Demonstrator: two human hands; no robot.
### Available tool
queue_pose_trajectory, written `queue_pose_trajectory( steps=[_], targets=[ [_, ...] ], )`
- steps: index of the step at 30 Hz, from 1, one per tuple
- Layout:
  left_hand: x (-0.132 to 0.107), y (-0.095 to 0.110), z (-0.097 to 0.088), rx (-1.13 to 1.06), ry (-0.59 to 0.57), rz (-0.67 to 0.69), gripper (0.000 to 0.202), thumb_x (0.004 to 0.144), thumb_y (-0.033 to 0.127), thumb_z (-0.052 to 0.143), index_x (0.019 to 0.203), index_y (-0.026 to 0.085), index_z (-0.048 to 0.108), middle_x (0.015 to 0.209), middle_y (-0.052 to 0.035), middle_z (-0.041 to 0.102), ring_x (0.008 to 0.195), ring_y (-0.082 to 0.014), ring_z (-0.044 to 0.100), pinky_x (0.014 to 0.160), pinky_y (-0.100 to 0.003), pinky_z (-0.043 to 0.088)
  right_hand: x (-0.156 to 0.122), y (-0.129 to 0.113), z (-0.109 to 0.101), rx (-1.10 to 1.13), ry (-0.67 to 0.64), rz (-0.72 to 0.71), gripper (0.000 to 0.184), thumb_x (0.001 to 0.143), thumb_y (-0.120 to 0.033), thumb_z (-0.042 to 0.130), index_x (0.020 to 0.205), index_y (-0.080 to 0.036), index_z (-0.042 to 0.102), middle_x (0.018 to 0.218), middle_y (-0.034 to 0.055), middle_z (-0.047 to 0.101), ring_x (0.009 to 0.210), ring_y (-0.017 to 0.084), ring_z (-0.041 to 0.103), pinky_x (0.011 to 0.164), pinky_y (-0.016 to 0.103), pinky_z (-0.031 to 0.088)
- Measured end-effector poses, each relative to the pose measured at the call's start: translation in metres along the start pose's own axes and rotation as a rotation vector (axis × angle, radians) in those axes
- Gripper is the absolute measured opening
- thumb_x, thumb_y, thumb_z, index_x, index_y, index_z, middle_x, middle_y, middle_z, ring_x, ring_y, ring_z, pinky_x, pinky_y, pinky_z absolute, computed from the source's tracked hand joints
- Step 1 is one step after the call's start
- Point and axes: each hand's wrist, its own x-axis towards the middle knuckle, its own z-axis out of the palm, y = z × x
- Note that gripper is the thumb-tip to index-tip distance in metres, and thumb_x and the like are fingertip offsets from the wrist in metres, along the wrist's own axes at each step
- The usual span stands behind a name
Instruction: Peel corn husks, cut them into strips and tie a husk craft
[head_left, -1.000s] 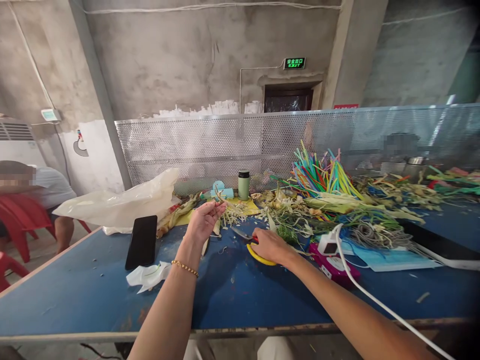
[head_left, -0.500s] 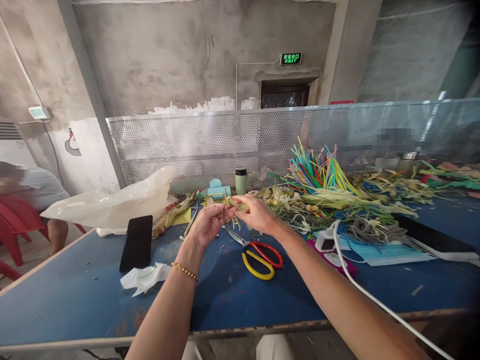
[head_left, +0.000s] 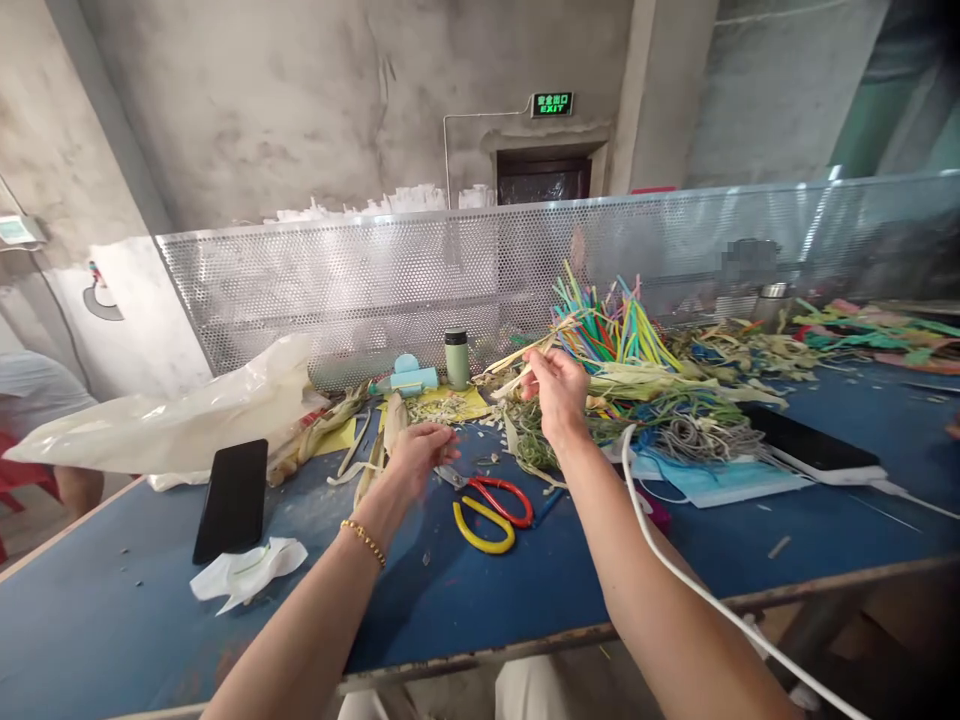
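My right hand (head_left: 556,392) is raised over the heap of dried plant material, its fingers pinched on pale dried husk strips (head_left: 517,358) that stick out to the left and up. My left hand (head_left: 420,455) hovers lower at the left, palm inward, fingers curled together; whatever they may hold is too small to make out. Just left of it lies a dried corn husk (head_left: 393,425). Scissors (head_left: 486,530) with one red and one yellow handle rest on the blue table (head_left: 442,600) between my forearms, their blades pointing toward my left hand.
A black phone (head_left: 231,500), crumpled white tissue (head_left: 251,572) and plastic bag (head_left: 180,405) lie left. Behind are a green bottle (head_left: 456,362) and perforated metal screen (head_left: 360,280). Colourful stems (head_left: 622,325), a blue mask (head_left: 720,482) and white cable (head_left: 660,550) are right. A person sits far left.
My hands, close together before, have moved apart. The right one has gone up and right and now holds pale strips; the left stays low. The camera view has turned to the right.
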Motion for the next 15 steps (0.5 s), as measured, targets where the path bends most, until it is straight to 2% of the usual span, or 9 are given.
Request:
queue_pose_trajectory(
  steps=[3, 9, 12, 15],
  targets=[
    [0.013, -0.002, 0.023, 0.112, -0.014, -0.019, 0.015, 0.070, 0.018, 0.075, 0.066, 0.010, 0.064, 0.068, -0.0096, 0.068, 0.056, -0.0157, 0.065, 0.057, -0.027, 0.052, 0.002, -0.002, -0.001, 0.028, 0.050, 0.000, 0.029, 0.075, -0.047, 0.064, 0.076, -0.018, 0.057, 0.064, -0.0026, 0.057, 0.045, 0.007, 0.049, 0.037, 0.019, 0.039],
    [0.046, -0.005, 0.067, 0.269, -0.049, -0.008, 0.009, 0.070, 0.013, 0.070, 0.063, 0.011, 0.064, 0.066, -0.0094, 0.067, 0.062, -0.0181, 0.066, 0.068, -0.033, 0.055, 0.001, -0.002, -0.002, 0.065, 0.040, 0.021, 0.029, 0.072, -0.044, 0.067, 0.071, -0.017, 0.056, 0.071, -0.0001, 0.063, 0.044, 0.005, 0.046, 0.034, 0.018, 0.036],
    [0.059, -0.016, 0.079, 0.413, -0.054, 0.060, 0.013, 0.064, 0.010, 0.071, 0.054, 0.014, 0.064, 0.054, -0.0036, 0.062, 0.065, -0.0197, 0.065, 0.067, -0.029, 0.051, 0.003, 0.000, -0.004, 0.067, 0.046, 0.039, 0.028, 0.072, -0.043, 0.067, 0.072, -0.017, 0.057, 0.069, -0.0002, 0.062, 0.043, 0.006, 0.045, 0.033, 0.018, 0.035],
    [0.071, -0.023, 0.081, 0.550, -0.042, 0.151, 0.019, 0.054, 0.003, 0.072, 0.045, 0.017, 0.064, 0.041, 0.0013, 0.051, 0.067, -0.0196, 0.062, 0.066, -0.025, 0.046, 0.004, 0.001, -0.005, 0.065, 0.050, 0.040, 0.028, 0.073, -0.044, 0.066, 0.072, -0.017, 0.057, 0.071, 0.0000, 0.063, 0.043, 0.005, 0.045, 0.033, 0.018, 0.034]
  ],
)
